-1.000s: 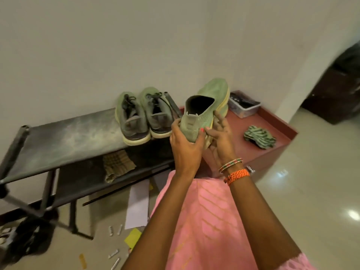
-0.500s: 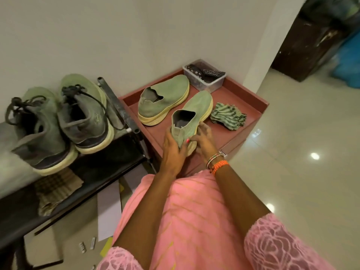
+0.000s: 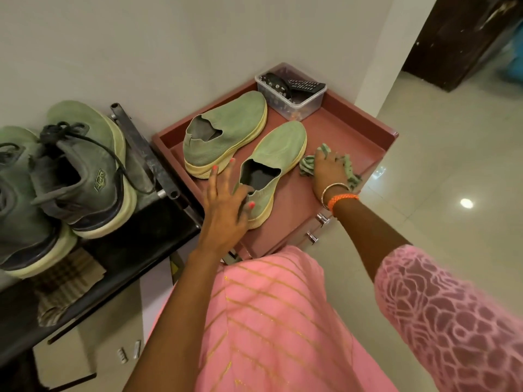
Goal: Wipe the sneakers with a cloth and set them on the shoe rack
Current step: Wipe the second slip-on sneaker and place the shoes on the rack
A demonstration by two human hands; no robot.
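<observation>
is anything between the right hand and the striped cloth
Nothing visible. The right hand lies directly on the green striped cloth, on the reddish-brown tray-top cabinet. The nearer light green knit slip-on shoe sits just to its left, beside the cloth rather than over it.

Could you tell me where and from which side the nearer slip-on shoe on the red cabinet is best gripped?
Probably the heel collar of the nearer slip-on shoe, from the near side: its opening faces up, the heel points toward the person, and the left hand is already there.
</observation>
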